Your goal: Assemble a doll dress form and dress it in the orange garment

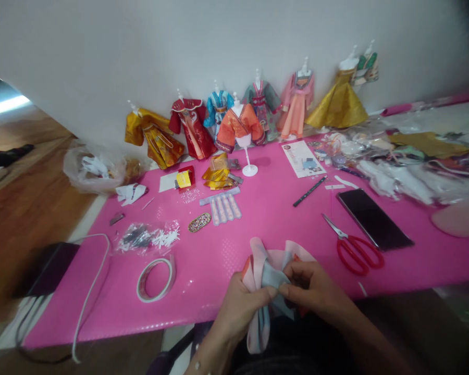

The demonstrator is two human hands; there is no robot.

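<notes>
both hands (315, 287) pinching pale fabric (272, 275), red-handled scissors (342, 235) on pink table (203, 271)

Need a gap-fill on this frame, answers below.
The bare left hand and bare right hand hold soft pink-and-blue fabric; the hand nearer the red-handled metal scissors is the ____.
The circular off-white tape roll lies to the ____ of the fabric.
The glossy tabletop is bright ____.
Missing: right; left; pink.

Softly lit. Speckled with glare on the glossy pink tabletop (207, 265) left of the fingers (266, 297). Blurred and stretched around the black boxy object (50, 268) farther left.
</notes>
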